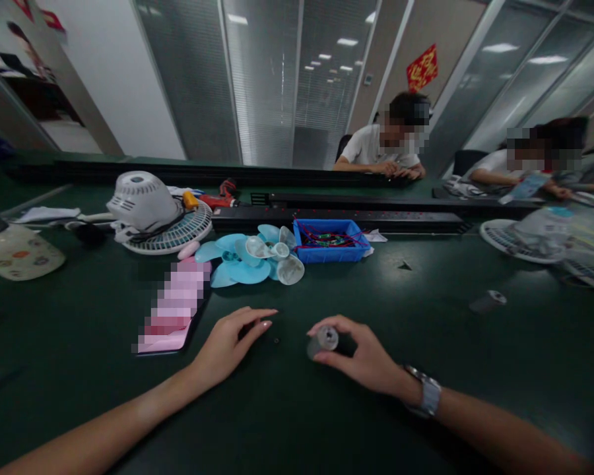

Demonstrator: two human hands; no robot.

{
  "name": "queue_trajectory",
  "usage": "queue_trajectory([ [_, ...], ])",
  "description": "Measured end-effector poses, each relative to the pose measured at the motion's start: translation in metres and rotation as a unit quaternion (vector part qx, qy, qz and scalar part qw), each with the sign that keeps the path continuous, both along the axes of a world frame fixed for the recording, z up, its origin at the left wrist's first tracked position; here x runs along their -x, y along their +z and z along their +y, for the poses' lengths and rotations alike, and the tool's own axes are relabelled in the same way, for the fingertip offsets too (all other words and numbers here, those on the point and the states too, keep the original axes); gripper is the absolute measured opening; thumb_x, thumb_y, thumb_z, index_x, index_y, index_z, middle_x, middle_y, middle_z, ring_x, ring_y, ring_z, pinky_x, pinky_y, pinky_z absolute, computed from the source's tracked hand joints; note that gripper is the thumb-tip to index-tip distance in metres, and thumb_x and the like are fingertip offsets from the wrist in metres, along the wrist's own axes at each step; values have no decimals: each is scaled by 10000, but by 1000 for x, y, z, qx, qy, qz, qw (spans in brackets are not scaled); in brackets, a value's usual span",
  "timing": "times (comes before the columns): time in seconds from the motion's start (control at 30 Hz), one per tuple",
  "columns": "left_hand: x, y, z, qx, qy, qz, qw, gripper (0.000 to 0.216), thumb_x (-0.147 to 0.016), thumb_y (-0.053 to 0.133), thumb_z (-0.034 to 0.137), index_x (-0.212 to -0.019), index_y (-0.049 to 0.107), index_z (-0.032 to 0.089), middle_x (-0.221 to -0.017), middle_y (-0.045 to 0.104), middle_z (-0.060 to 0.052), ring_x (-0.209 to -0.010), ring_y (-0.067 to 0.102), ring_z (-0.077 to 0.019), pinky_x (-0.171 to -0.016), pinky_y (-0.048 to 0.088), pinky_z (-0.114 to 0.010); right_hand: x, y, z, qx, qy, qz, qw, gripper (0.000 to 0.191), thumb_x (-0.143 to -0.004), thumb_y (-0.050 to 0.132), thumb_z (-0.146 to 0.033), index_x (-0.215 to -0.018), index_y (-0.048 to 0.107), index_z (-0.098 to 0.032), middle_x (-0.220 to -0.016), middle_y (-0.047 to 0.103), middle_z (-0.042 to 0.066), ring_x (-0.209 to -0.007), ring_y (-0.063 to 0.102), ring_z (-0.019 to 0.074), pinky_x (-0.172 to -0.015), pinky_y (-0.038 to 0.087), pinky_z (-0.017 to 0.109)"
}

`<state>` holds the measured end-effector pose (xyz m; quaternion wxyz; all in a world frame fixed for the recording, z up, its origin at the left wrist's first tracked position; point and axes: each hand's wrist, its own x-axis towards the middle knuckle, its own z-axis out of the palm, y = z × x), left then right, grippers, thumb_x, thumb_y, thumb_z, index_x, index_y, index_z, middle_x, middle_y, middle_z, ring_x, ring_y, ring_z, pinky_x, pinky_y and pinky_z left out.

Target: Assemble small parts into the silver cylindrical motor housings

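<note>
Between the thumb and fingers of my right hand (359,346) is a short grey metal cylinder (328,338), with a dark spot in its upper end. It looks like a small motor, but I cannot tell for sure. My left hand (235,340) hovers over or rests on the table, fingers stretched out and thumb apart, holding nothing. Just beside its fingertips lies a tiny dark ring-like piece (277,340). A similar grey cylinder (488,301) lies on its side further right.
Blue fan blades (242,260) and a blue bin (331,252) of wired circuit boards stand ahead. To the left are a phone (175,310), a white fan housing (146,204) and a patterned bottle (22,251). A red power drill (220,198) lies behind. Two people sit across the green table (400,409).
</note>
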<state>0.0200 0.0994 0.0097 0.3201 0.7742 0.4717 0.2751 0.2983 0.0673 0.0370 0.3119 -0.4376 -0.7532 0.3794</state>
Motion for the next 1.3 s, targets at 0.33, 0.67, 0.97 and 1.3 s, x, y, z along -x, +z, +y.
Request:
queue_trajectory([
  [0.33,14,-5,10,35,74,-16,996,320,-991,374,369,-1213,559,231,-807,604,7,-707,601,-167,-631,434,-258,-207,-39,86,-159,-494,-144,842,552,-723,624,-608,-1061,633,-172,-997,712,134,-899,677,287,-830,526,437],
  [0.67,12,0,8,25,69,-18,997,294,-979,381,333,-1160,580,214,-797,615,-1,-708,607,-169,-639,443,-262,-179,-27,77,-298,-515,-227,771,717,-745,646,-554,-1286,497,-108,-1266,570,215,-1175,532,365,-971,406,538],
  [0.97,9,2,7,14,78,-21,997,284,-962,389,303,-1124,598,197,-777,608,2,-693,607,-164,-638,447,-261,24,9,32,-84,100,-179,975,467,-818,662,-531,-1213,623,-285,-801,647,-29,-696,585,124,-675,418,268],
  [1.3,9,2,6,3,70,-25,997,274,-956,391,273,-1099,611,194,-741,610,6,-646,591,-152,-595,428,-243,27,-5,50,-155,34,-151,976,185,-867,648,-412,-956,747,-283,-790,650,-10,-717,583,131,-675,414,268],
])
